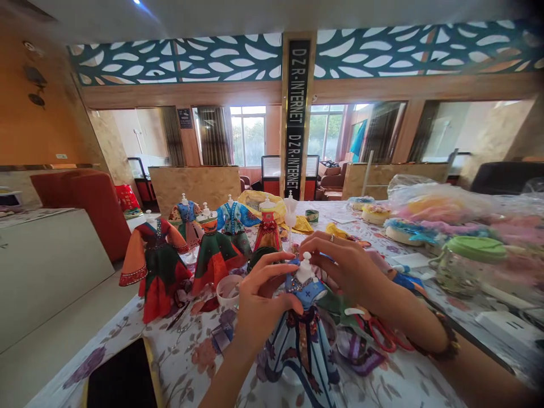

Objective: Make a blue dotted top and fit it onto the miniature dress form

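Note:
A small white mannequin point(306, 270) stands upright at the table's near middle, wearing a doll dress point(306, 297) with a blue beaded bodice and a long striped skirt. My left hand point(260, 294) grips the bodice from the left, thumb at the front and fingers reaching toward its back. From the other side my right hand point(355, 266) closes its fingers at the dress's right shoulder; the fingertips are partly hidden behind the mannequin. Red scissors point(385, 334) and purple trim point(361, 352) lie beside the skirt, below my right forearm.
Several dressed mannequins, including an orange-sleeved one point(159, 260), stand at left and behind. A phone point(121, 377) lies at the front left, a small white bowl point(228, 290) near my left hand. At right are a green-lidded jar point(471, 269), a power strip point(508, 326) and plastic-wrapped fabric point(442, 201).

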Available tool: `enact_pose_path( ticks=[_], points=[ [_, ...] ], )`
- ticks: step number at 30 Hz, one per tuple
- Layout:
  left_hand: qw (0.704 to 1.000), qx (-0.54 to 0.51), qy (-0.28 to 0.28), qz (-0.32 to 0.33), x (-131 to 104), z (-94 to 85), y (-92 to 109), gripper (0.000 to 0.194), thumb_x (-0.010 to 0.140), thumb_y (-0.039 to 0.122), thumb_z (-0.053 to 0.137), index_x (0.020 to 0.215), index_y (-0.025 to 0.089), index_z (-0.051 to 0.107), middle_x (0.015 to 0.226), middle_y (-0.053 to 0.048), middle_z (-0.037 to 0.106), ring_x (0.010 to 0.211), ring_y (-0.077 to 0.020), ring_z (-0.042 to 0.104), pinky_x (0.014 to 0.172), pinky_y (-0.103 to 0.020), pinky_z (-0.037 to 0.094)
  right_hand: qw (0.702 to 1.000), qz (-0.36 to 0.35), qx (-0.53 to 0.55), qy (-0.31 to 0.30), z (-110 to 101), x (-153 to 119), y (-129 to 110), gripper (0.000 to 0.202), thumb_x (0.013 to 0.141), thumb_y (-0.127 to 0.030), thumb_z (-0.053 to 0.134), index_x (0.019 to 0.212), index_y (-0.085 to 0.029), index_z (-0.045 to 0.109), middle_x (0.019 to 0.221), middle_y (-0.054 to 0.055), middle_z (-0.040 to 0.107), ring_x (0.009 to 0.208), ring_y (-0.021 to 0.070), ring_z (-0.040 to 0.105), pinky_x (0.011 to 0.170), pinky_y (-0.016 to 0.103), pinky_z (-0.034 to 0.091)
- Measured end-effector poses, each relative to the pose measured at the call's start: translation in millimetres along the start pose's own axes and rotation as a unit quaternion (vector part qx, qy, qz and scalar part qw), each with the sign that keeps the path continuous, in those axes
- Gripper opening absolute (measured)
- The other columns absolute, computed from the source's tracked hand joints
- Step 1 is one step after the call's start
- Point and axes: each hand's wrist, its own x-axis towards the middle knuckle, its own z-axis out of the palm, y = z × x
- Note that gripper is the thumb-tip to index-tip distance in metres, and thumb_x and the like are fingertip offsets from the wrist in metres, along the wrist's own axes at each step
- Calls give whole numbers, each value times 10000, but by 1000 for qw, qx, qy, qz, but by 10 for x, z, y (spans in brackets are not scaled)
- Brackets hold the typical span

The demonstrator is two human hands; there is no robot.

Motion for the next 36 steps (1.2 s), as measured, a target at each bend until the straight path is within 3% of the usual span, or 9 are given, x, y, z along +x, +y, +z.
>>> enact_pose_path(
  ticks=[7,17,23,29,32,36],
  points=[
    [1000,4,21,-4,-24,14,7,370,469,31,820,763,251,767,1011,-60,662,907,-225,646,691,-261,565,1000,-13,-7,-1,7,19,-2,210,869,-54,377,832,-206,518,774,17,601,746,143,603,641,241,461],
    [1000,-10,26,7,-19,32,-13,348,475,17,819,734,245,767,979,-55,680,891,-212,663,716,-259,567,998,-39,-47,-4,29,-31,9,269,855,-12,323,890,-197,516,828,47,609,727,147,586,638,250,456],
    [1000,-12,14,18,-23,7,-59,346,524,36,809,787,256,762,1006,-41,663,899,-189,662,729,-233,562,997,-69,-19,25,64,-1,69,251,885,-66,358,794,-203,548,772,49,624,794,171,603,669,254,464],
    [1000,-21,4,8,-14,-15,-57,360,525,81,825,828,263,757,1057,-38,655,932,-198,659,706,-209,569,999,-16,10,35,51,-4,26,212,916,-126,392,884,-209,584,827,25,651,791,144,616,679,228,455],
    [1000,-29,5,1,-21,-12,-50,369,536,76,818,849,261,753,1094,-41,650,927,-194,664,721,-216,571,997,20,13,72,-2,19,-79,202,931,-155,390,921,-195,588,829,17,674,746,131,618,650,219,443],
    [999,-46,10,-1,-34,-20,-58,386,542,74,814,873,263,748,1110,-38,654,958,-199,661,773,-235,569,995,31,18,98,-87,61,-229,199,934,-241,436,832,-192,600,732,-6,651,650,116,591,576,210,412]
  ],
)
